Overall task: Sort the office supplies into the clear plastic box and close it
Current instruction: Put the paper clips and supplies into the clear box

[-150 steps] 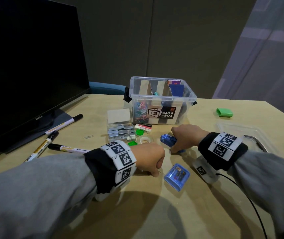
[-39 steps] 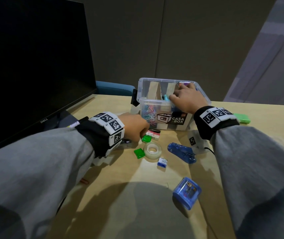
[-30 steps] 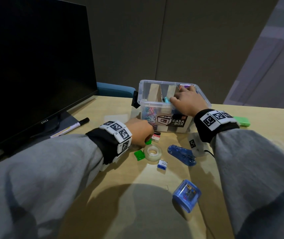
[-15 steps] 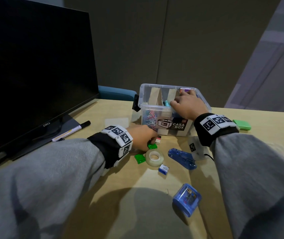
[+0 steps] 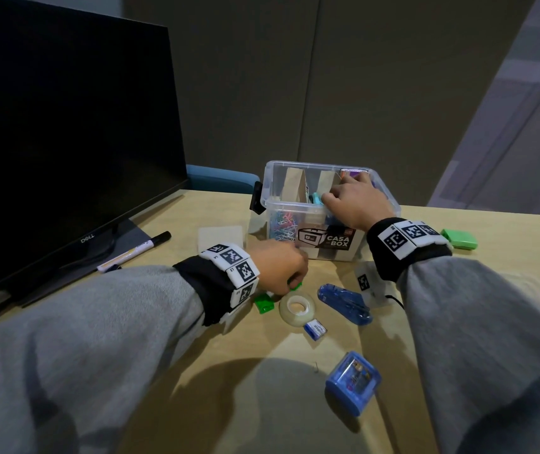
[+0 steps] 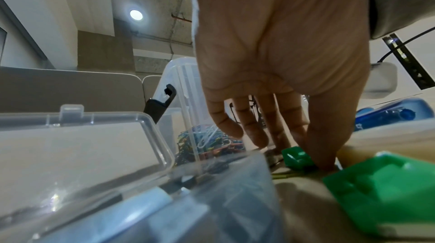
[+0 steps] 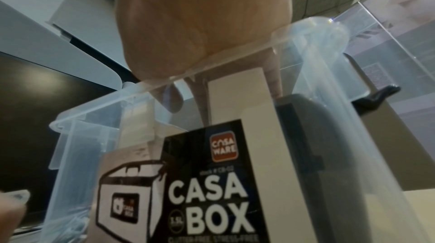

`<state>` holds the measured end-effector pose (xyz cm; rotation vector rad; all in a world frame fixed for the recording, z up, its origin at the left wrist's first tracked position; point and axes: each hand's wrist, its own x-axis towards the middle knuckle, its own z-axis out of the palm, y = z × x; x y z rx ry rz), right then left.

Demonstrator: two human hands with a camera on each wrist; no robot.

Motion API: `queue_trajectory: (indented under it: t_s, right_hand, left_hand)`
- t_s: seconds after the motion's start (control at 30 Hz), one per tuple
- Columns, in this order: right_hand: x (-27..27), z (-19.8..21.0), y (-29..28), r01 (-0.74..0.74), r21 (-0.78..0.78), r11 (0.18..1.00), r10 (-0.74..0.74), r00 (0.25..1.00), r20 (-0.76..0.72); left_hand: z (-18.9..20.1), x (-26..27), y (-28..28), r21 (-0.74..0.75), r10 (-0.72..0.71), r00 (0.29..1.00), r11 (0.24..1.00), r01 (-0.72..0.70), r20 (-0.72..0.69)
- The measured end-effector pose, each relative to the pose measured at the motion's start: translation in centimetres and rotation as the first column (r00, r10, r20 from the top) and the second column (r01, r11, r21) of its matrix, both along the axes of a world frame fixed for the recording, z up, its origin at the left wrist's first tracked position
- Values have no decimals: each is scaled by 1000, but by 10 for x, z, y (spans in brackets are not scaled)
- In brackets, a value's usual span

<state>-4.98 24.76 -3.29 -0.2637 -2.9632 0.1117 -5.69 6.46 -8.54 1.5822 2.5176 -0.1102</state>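
Fingers (image 6: 322,146) of the left hand (image 5: 278,267) pinch a small green clip (image 6: 297,157) on the tabletop (image 5: 262,371), just before the clear plastic box (image 5: 294,213). Right hand (image 5: 355,203) reaches inside the open box, its fingers curled; what they hold I cannot tell.

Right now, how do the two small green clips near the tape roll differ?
The green clip under the left hand is pinched by the left hand; the other green clip lies free on the table. The first is mostly covered, nearer the clear plastic box; the second shows fully. Both are bright green plastic.
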Motion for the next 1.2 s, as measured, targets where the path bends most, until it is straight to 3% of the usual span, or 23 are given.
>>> queue_trajectory:
  t_s: [0.2,0.4,0.7,1.03,1.2]
  right_hand:
    - [2,1,-1,-4,2,1000,4,1000,5]
    - [2,1,-1,0,-14,1000,0,1000,-3]
    - [2,1,-1,-7,-22,1000,7,1000,-3]
    - [2,1,-1,-2,-23,1000,2,1000,-2]
    - [2,0,0,-9,-24,1000,9,1000,-5]
  left_hand:
    - [3,0,2,24,-7,999,1000,6,40]
    - [10,-7,10,275,12,982,959,-64,187]
    - [8,-10,21,274,63,966,952,-134,250]
    - [20,-22,-14,100,283,957,956,-276,-64]
    - [13,-18,-11,-25,267,963,963,-268,-47]
